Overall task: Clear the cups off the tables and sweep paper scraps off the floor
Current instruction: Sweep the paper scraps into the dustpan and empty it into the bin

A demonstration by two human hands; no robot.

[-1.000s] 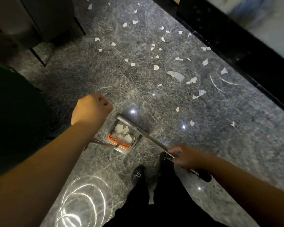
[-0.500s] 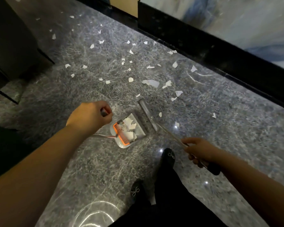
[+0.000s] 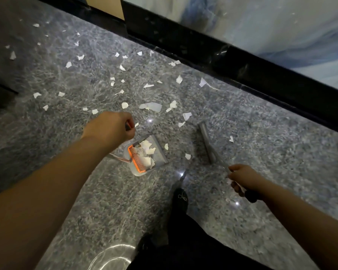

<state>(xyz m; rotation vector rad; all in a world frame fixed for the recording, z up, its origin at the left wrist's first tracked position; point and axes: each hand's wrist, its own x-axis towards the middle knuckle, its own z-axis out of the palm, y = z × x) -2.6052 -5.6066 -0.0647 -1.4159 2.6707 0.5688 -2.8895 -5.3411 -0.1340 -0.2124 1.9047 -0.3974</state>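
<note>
Many paper scraps (image 3: 150,106) lie on the floor (image 3: 261,152) near its black edge. Some sit in the dustpan (image 3: 144,154). Left hand (image 3: 110,128) grips the dustpan handle. Right hand (image 3: 242,177) grips the broom (image 3: 208,143) handle.

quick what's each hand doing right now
Left hand: closed around the dustpan handle.
Right hand: closed around the broom handle.

Dustpan (image 3: 156,152) left of broom head (image 3: 206,142); scraps (image 3: 146,154) in it, more scraps (image 3: 150,106) beyond.
</note>
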